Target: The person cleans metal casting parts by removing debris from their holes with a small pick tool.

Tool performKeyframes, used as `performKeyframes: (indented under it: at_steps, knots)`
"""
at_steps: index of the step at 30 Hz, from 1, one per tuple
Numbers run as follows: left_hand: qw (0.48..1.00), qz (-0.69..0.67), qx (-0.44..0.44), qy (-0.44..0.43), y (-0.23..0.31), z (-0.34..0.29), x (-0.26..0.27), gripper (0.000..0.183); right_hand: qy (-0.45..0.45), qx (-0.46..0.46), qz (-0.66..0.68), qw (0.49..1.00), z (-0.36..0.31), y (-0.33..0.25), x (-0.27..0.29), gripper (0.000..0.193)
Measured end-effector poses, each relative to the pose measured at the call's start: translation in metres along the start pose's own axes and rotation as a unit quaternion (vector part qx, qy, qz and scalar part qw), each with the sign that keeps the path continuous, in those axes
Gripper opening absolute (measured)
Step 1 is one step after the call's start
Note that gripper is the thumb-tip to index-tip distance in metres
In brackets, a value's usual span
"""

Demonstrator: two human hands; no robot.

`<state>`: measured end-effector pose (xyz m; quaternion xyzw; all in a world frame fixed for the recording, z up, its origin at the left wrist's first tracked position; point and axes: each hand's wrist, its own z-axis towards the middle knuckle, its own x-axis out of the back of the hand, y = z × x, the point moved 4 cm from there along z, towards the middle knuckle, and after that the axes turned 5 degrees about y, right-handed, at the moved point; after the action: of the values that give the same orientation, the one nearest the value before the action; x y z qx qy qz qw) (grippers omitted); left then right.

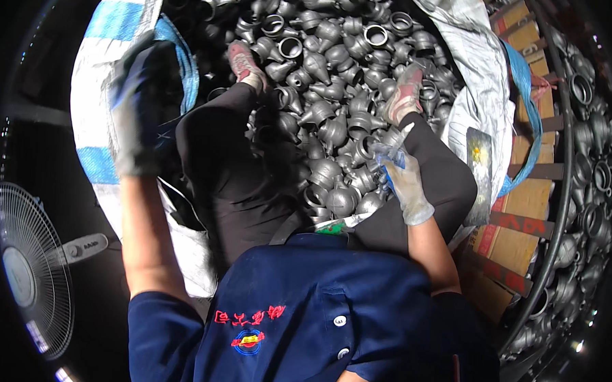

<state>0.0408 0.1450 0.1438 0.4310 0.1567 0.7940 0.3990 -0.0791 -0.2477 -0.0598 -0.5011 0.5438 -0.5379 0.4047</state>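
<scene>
My left hand, in a white and blue work glove, is raised at the left rim of a big white woven sack. Motion smears its fingers, and whether it holds anything does not show. Above my right thigh, my right hand, gloved alike, has its fingers closed round a short pale pointed thing whose kind I cannot make out. In the sack lies a heap of dark grey bulb-shaped hollow parts with round openings. My legs stretch over this heap, with pink shoes resting on it.
Blue straps loop from the sack's sides. A white fan stands at the lower left. On the right, a dark metal rail and brown panels separate the sack from more grey parts.
</scene>
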Motion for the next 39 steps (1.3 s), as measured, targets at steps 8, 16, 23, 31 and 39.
performKeyframes:
  at_steps: [8, 16, 23, 31, 39]
  knots:
    - [0.926, -0.126, 0.122, -0.336, -0.139, -0.074, -0.378, 0.029, 0.000, -0.014, -0.023, 1.000, -0.001, -0.002, 0.005, 0.028]
    - [0.756, -0.419, 0.437, -0.247, -0.165, -0.137, -0.508, 0.014, 0.012, -0.160, 0.086, 0.983, 0.003, -0.020, 0.002, 0.028]
    - [0.956, -0.055, 0.245, -0.150, -0.132, 0.003, -0.513, 0.044, 0.003, -0.182, 0.169, 0.969, 0.010, -0.021, 0.003, 0.029]
    - [0.907, -0.030, 0.186, -0.376, -0.111, 0.053, -0.606, 0.090, -0.012, -0.245, 0.019, 0.969, 0.010, -0.010, 0.013, 0.035]
    - [0.903, 0.036, 0.255, -0.344, -0.138, 0.061, -0.639, 0.054, 0.017, -0.314, 0.004, 0.949, 0.007, -0.005, 0.013, 0.036]
